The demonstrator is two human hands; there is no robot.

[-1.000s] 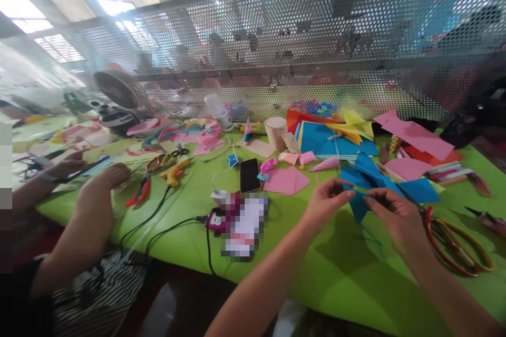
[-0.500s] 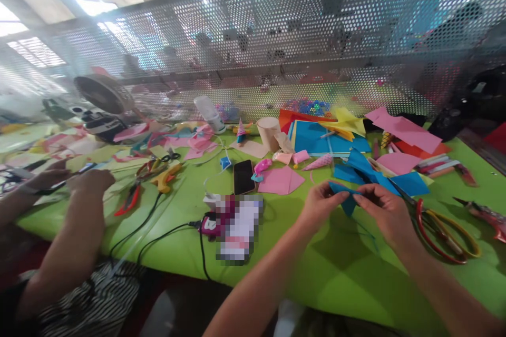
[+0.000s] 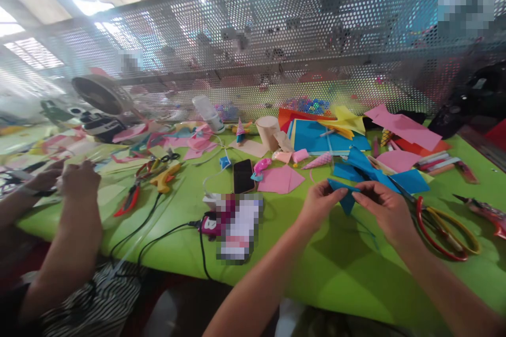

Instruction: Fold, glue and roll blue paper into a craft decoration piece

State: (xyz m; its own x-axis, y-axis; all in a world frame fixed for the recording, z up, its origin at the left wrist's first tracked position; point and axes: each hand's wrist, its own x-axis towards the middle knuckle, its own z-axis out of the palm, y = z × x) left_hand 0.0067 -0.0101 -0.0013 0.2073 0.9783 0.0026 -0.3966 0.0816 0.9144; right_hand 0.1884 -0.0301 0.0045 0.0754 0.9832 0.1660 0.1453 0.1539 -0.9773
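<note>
Blue and pointed, a small sheet [image 3: 348, 203] hangs tip down between the hands, above the green counter [image 3: 316, 274]; the left hand [image 3: 322, 202] pinches its left end between thumb and curled fingers, and the right hand [image 3: 381, 202] is closed in a like pinch at its right end; loose blue scraps [image 3: 363, 166] lie just beyond, with scissors [image 3: 422, 227] beside the right hand; being thin, perhaps paper or felt, it should be light, bendy and easily creased, best held lightly by its edges, leaving the tip free.
</note>
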